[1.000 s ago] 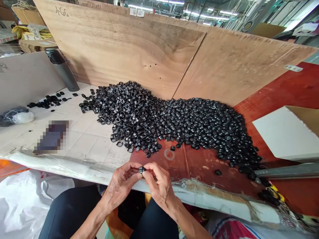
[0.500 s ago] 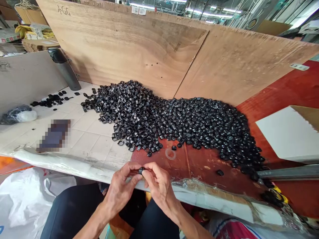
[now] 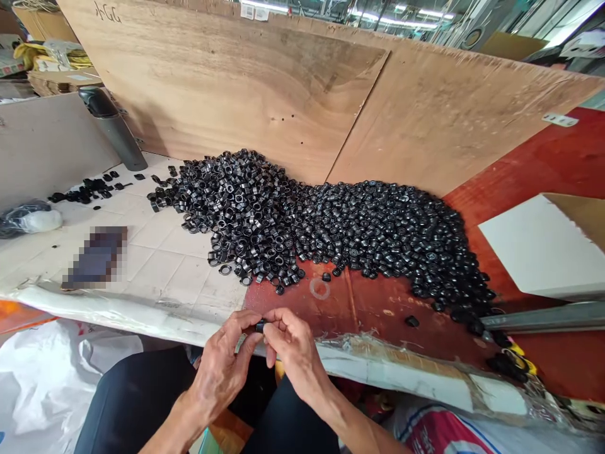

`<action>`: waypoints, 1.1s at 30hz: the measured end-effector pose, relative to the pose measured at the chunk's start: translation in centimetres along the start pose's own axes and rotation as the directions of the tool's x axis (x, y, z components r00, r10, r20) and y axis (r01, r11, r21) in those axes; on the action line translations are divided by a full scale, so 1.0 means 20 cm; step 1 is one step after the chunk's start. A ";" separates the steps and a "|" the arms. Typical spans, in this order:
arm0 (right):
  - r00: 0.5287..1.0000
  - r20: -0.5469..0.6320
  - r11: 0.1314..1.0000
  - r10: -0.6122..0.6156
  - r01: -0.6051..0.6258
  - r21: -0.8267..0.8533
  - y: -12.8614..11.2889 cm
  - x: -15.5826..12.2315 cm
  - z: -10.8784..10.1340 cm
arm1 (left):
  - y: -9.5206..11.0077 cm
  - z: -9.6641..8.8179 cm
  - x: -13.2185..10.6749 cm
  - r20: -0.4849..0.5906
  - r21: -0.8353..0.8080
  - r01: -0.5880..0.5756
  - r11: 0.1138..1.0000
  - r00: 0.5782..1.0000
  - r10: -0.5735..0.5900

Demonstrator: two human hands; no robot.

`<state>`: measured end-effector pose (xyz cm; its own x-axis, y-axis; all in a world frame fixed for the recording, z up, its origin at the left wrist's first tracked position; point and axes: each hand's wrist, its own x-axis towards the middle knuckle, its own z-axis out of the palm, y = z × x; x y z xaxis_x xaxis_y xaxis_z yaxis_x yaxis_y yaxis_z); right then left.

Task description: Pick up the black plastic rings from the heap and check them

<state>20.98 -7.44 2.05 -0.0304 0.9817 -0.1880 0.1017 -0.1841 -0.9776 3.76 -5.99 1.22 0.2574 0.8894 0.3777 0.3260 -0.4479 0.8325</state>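
Note:
A small black plastic ring-like part (image 3: 259, 325) is pinched between the fingertips of both hands, just above the table's front edge. My left hand (image 3: 227, 353) is closed on its left side with thumb and forefinger. My right hand (image 3: 293, 350) grips it from the right, and the fingers hide much of it. Beyond the hands lies a pile of black rings (image 3: 243, 208), open in the middle. It runs into a second pile of black round caps (image 3: 387, 233) on the right.
A plywood board (image 3: 227, 82) stands behind the piles. At the left are a dark bottle (image 3: 116, 135), a blurred-out flat object (image 3: 97, 257) and a plastic bag (image 3: 31, 217). A white box (image 3: 534, 246) and a metal bar (image 3: 543, 316) are at the right.
Both hands and the black part stay together near the same spot, with small finger shifts. The whole view has moved slightly, so things appear a little further left.

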 end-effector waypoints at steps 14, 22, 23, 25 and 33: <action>0.853 0.047 0.495 -0.519 0.345 -0.798 0.15 0.32 -0.20 | -0.21 0.01 0.32 -0.063 0.511 0.177 0.841 0.984 -0.168; 0.845 0.098 0.642 -0.526 0.470 -0.605 0.11 0.30 -0.16 | -0.20 0.04 0.29 0.004 0.551 0.063 0.832 0.997 -0.078; 0.858 0.108 0.667 -0.502 0.464 -0.583 0.09 0.30 -0.15 | -0.19 0.04 0.29 -0.005 0.532 0.060 0.845 0.998 -0.067; 0.882 0.144 0.721 -0.449 0.453 -0.524 0.07 0.31 -0.14 | -0.18 0.04 0.28 -0.037 0.492 0.075 0.867 0.997 -0.065; 0.883 0.150 0.830 -0.445 0.470 -0.302 -0.01 0.37 -0.14 | -0.19 0.04 0.28 0.003 0.372 0.057 0.927 0.998 -0.063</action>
<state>23.55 -0.08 1.06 -0.2211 0.9413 0.2551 0.3702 0.3231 -0.8710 4.74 0.55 -0.10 0.2393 0.9155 0.3234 0.6548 -0.3981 0.6424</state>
